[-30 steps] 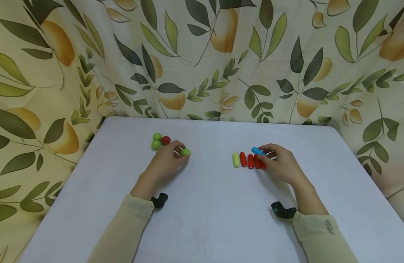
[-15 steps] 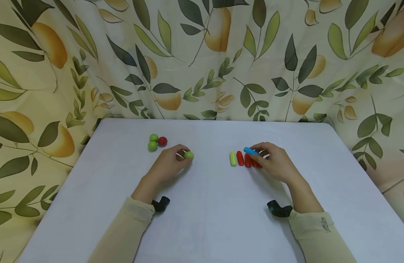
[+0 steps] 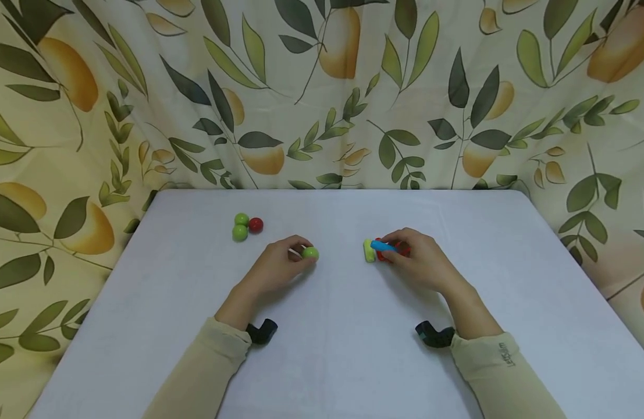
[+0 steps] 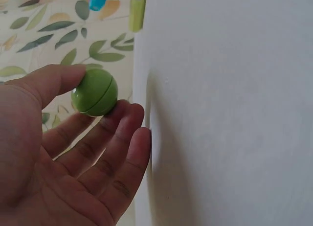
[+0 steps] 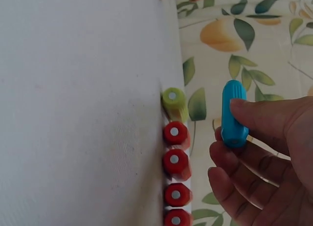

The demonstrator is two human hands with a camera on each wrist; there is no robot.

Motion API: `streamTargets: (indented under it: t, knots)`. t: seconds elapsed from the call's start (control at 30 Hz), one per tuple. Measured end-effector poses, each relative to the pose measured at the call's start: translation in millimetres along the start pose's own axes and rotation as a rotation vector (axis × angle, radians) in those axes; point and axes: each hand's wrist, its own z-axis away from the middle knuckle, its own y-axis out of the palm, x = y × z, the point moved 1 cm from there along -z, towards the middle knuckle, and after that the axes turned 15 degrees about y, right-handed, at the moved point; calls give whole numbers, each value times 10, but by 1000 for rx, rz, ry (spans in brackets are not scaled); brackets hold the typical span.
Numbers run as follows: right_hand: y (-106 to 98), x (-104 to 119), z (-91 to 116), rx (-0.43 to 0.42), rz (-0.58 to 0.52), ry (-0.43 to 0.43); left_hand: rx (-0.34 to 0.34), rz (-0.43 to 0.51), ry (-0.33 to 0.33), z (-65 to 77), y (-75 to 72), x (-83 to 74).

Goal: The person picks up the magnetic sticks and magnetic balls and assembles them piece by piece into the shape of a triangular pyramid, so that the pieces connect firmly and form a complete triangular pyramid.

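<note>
My left hand [image 3: 277, 266] pinches a green ball [image 3: 311, 253] between thumb and fingertips, above the white table. In the left wrist view a thin seam runs round that green ball [image 4: 95, 93]. My right hand [image 3: 426, 263] pinches a short blue rod [image 3: 383, 246] and hovers over a row of rods. Nearest the middle of the row lies a yellow-green rod [image 3: 369, 251]. Beside it are several red rods [image 5: 176, 162], mostly hidden by the hand in the head view. Pale round discs show on the rods' ends in the right wrist view.
Two green balls [image 3: 240, 233] and a red ball [image 3: 256, 225] sit grouped at the table's back left. The white table [image 3: 322, 361] stands against a curtain [image 3: 322, 105] printed with fruit and leaves. A black wrist camera [image 3: 434, 334] juts from each sleeve.
My left hand has moved right with the green ball. My right hand has carried the blue rod left, along the row towards the yellow-green rod. The head view has shifted slightly.
</note>
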Motion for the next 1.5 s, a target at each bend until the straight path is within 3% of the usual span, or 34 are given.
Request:
streamTargets:
  t: [0.37,0.87,1.5]
  knots:
    - [160,52,32,-14,18,-118,45,5,33,-9,117,-55]
    - [272,107,63,56,47,-114,94,-4,37,-20,190,-132]
    - [346,278,135,112,77,-187,134,-31,101,13,258,-228]
